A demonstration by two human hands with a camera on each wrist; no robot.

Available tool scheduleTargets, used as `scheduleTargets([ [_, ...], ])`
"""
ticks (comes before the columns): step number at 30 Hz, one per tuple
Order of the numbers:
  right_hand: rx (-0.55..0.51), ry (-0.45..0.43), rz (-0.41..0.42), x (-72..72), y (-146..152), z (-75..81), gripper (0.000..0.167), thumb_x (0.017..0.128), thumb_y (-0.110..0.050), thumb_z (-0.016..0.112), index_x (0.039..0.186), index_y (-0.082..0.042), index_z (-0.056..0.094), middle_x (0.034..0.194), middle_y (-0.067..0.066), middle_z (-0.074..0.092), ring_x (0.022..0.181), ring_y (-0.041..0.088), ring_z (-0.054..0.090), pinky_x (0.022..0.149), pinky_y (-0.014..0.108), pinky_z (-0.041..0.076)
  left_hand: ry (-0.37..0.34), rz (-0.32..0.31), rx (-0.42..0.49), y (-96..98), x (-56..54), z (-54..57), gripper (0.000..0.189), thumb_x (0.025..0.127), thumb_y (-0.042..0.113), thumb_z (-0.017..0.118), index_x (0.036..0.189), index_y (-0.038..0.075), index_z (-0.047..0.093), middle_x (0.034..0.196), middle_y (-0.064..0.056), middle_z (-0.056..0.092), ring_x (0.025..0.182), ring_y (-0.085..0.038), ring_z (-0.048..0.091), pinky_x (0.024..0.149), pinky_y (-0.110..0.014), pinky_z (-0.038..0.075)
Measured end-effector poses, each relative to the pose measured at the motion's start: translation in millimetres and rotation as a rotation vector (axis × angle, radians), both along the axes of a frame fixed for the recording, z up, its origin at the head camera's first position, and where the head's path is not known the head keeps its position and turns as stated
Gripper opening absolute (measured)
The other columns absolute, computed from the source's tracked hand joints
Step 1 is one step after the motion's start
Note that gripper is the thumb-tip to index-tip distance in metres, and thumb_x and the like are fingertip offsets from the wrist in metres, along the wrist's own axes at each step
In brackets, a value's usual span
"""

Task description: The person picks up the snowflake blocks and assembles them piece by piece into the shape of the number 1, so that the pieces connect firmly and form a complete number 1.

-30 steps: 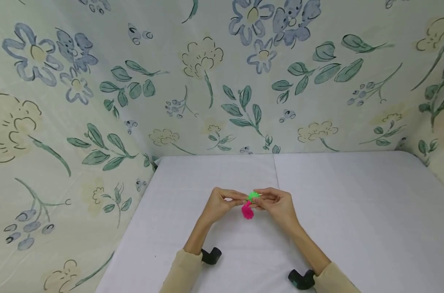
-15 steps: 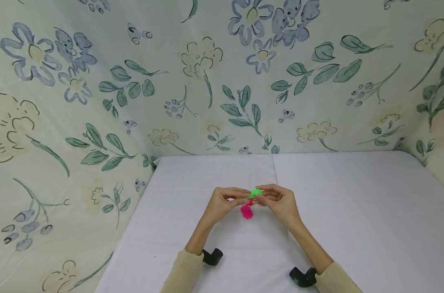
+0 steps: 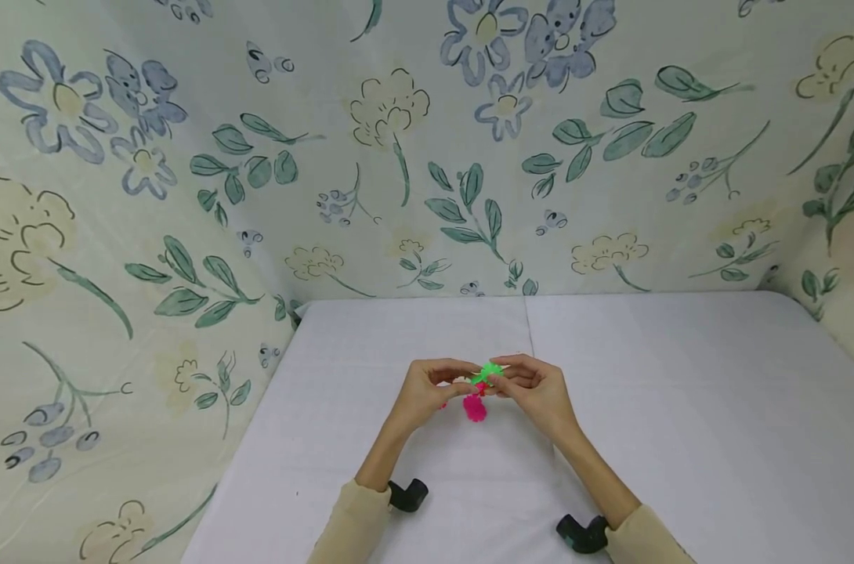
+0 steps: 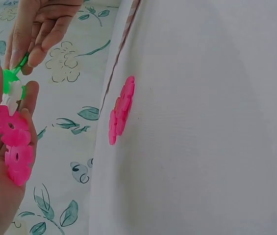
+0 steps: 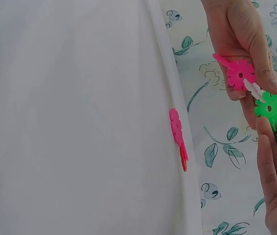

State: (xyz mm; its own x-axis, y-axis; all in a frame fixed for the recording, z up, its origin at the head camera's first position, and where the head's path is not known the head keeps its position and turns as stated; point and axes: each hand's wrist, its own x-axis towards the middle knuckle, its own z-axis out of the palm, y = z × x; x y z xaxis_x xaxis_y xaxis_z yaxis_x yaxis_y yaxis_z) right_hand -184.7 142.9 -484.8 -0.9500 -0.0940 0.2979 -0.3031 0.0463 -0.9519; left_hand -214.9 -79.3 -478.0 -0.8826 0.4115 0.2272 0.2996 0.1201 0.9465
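Both hands meet over the middle of the table, around a chain of flower-shaped plastic linking discs. My left hand [image 3: 427, 389] holds its pink and white end between thumb and fingers; two pink discs [image 4: 12, 126] lie along the palm and a white disc [image 4: 12, 97] joins them to the green. With thumb and fingertips, my right hand [image 3: 537, 392] pinches a green disc [image 5: 268, 108]; a second green disc [image 4: 22, 62] stands edge-on at its fingers. Below the hands, a separate joined piece of pink discs [image 3: 475, 407] with a red one [image 5: 183, 159] rests on the table.
A white cloth covers the table [image 3: 681, 407]. Flower-print fabric [image 3: 385, 188] hangs behind it and along the sides. Each wrist carries a black camera mount [image 3: 409, 495] by a beige sleeve [image 3: 349, 525].
Since a second ago, my right hand has risen slightly with the green disc. A bit of pink from the held chain now shows beneath my left hand. The separate pink piece stays put.
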Motion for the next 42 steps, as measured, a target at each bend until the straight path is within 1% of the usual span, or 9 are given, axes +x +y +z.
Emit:
scheduleTargets([
  [5,0.051,0.008,0.004,2.4,1,3.3,0.029,0.090,-0.003,0.078,0.118,0.003,0.074,0.096,0.026,0.076,0.080,0.028,0.079,0.074,0.028,0.064,-0.013,-0.001,-0.012,-0.7,-0.8,-2.5,0.027,0.087,0.013,0.083,0.114,0.011,0.081,0.111,-0.010,0.080,0.085,-0.011,0.064,0.047,-0.019,0.035],
  [11,0.054,0.012,0.017,1.3,2,2.7,0.028,0.090,-0.001,0.077,0.118,0.005,0.074,0.101,0.026,0.077,0.081,0.017,0.080,0.075,0.027,0.064,-0.021,0.004,-0.023,0.7,-2.8,-1.9,0.024,0.085,0.015,0.086,0.109,0.010,0.082,0.106,-0.010,0.081,0.077,-0.012,0.059,0.046,-0.020,0.034],
  [18,-0.041,0.049,0.086,-0.9,1,-3.4,0.031,0.091,0.005,0.073,0.120,0.013,0.069,0.103,0.034,0.074,0.084,0.031,0.079,0.076,0.036,0.064,-0.014,0.010,-0.005,0.1,-2.7,-0.2,0.023,0.083,0.014,0.087,0.106,0.011,0.083,0.102,-0.009,0.081,0.070,-0.014,0.055,0.045,-0.020,0.032],
  [20,-0.041,0.035,0.104,-1.2,2,-3.1,0.031,0.091,0.004,0.074,0.121,0.012,0.069,0.104,0.033,0.074,0.084,0.029,0.080,0.076,0.035,0.064,-0.018,0.006,-0.008,-0.1,-2.1,0.7,0.022,0.084,0.012,0.087,0.106,0.010,0.083,0.102,-0.009,0.081,0.072,-0.014,0.056,0.046,-0.020,0.032],
  [24,-0.025,-0.008,0.113,-1.8,7,-0.7,0.032,0.091,0.002,0.075,0.121,0.009,0.071,0.107,0.031,0.074,0.082,0.018,0.080,0.076,0.032,0.064,-0.030,-0.002,-0.019,1.2,-1.5,2.3,0.022,0.085,0.012,0.086,0.106,0.009,0.083,0.103,-0.009,0.081,0.079,-0.011,0.061,0.050,-0.019,0.037],
  [27,-0.041,0.003,0.098,-2.1,7,-1.2,0.033,0.091,0.002,0.075,0.121,0.013,0.069,0.103,0.029,0.076,0.080,0.017,0.080,0.075,0.033,0.064,-0.028,0.004,-0.021,3.3,-2.1,3.5,0.022,0.086,0.014,0.085,0.107,0.010,0.083,0.104,-0.009,0.081,0.084,-0.012,0.066,0.057,-0.019,0.044],
  [32,-0.065,0.007,0.071,-1.3,6,-1.9,0.034,0.091,0.001,0.075,0.122,0.013,0.068,0.099,0.020,0.079,0.079,0.019,0.080,0.074,0.034,0.064,-0.034,0.013,-0.026,6.0,-3.3,6.5,0.021,0.086,0.015,0.085,0.107,0.010,0.083,0.104,-0.010,0.081,0.088,-0.015,0.067,0.061,-0.019,0.049],
  [36,-0.079,-0.006,0.068,-2.3,7,-2.0,0.034,0.091,0.001,0.075,0.122,0.013,0.068,0.099,0.014,0.080,0.079,0.019,0.080,0.074,0.034,0.064,-0.035,0.009,-0.030,6.7,-3.9,9.0,0.020,0.086,0.013,0.084,0.106,0.009,0.083,0.103,-0.010,0.081,0.089,-0.015,0.068,0.062,-0.020,0.050],
  [42,-0.141,-0.005,0.050,-2.8,4,-5.7,0.035,0.092,0.002,0.073,0.122,0.018,0.065,0.102,0.017,0.080,0.080,0.018,0.080,0.075,0.035,0.064,-0.018,0.018,-0.030,7.6,-5.4,12.2,0.021,0.086,0.012,0.085,0.106,0.009,0.083,0.103,-0.011,0.081,0.090,-0.014,0.069,0.066,-0.020,0.052],
])
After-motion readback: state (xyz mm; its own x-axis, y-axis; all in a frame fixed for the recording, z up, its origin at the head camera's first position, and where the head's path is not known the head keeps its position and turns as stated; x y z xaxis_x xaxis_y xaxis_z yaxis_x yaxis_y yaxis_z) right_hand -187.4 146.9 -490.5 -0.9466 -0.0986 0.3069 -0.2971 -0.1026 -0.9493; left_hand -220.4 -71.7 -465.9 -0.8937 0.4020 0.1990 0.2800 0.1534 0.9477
